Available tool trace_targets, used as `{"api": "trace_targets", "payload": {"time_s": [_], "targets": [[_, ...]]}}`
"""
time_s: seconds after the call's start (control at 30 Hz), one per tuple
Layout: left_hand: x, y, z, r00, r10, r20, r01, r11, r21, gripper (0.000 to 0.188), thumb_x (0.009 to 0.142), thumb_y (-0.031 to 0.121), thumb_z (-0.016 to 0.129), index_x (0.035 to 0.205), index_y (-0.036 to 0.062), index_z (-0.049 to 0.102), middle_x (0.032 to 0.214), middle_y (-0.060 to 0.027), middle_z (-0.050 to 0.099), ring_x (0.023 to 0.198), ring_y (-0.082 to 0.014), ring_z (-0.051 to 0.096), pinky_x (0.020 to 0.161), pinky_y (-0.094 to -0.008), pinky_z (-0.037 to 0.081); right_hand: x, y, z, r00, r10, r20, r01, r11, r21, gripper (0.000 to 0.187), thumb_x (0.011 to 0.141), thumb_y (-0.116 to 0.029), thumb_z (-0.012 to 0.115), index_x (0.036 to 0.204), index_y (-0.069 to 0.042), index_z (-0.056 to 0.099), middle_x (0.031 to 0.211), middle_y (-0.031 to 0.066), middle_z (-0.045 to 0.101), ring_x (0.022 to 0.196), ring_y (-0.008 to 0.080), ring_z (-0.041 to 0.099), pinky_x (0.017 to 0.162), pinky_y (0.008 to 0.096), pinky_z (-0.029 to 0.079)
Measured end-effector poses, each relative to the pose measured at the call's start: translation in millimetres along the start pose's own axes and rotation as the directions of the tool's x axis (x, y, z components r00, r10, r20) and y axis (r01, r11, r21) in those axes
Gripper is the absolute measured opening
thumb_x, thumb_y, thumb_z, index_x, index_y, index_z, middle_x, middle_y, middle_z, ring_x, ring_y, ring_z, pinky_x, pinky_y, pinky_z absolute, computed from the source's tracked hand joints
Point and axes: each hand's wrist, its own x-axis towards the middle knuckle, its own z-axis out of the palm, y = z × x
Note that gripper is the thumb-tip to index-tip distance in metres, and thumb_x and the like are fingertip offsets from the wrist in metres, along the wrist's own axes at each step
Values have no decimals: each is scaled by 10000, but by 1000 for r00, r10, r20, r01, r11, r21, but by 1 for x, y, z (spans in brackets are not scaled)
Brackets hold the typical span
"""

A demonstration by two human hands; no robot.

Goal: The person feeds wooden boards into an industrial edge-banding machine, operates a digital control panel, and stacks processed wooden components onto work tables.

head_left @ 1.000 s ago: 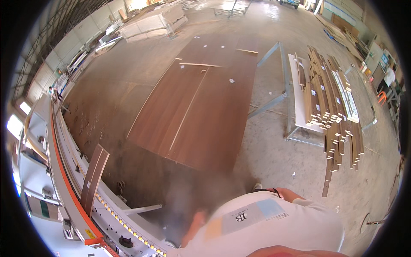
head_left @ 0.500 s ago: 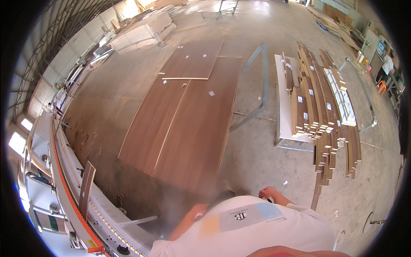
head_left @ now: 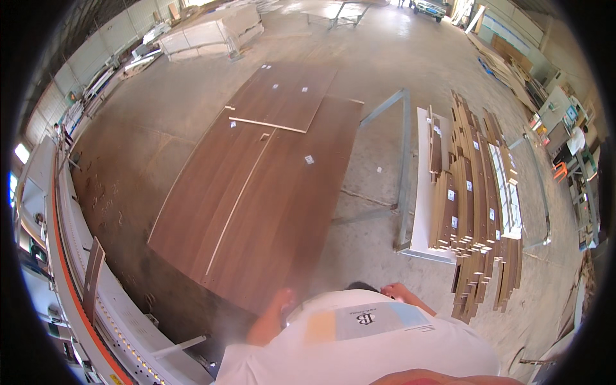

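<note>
From just above your white shirt (head_left: 417, 350), your head camera looks down and forward, over the near edge of the brown panels (head_left: 292, 212), past their far edge, across the floor (head_left: 391, 58).

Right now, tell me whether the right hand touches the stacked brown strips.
Apart: the head view shows concrete floor between the right hand and the brown strips.
</note>
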Motion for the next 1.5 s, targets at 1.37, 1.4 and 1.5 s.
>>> {"api": "trace_targets", "payload": {"time_s": [1.37,1.4,1.5], "targets": [[10,324,79,760,-645,72,333,292,-897,318,1060,234,555,1267,-4,589,1090,-160,713,945,-200,708,797,-304,565,805,-613,-103,993,74,-89,4,745,667,561,998,-430,622,1342,-2,509,1268,132,595,1141,250,644,878,386,560],[7,323,81,757,-648,89,327,257,-909,314,1060,229,554,1267,-5,588,1090,-159,713,940,-199,707,793,-303,565,802,-617,-98,992,84,-90,-1,737,676,506,998,-429,623,1279,-16,540,1169,114,618,1032,227,675,794,354,567],[5,318,78,810,-586,26,283,352,-892,300,1065,201,540,1278,-6,582,1101,-155,710,956,-201,702,806,-315,562,822,-602,-115,995,50,-85,16,768,640,375,998,-428,625,1056,-63,559,851,50,566,658,144,587,525,272,454]]}}
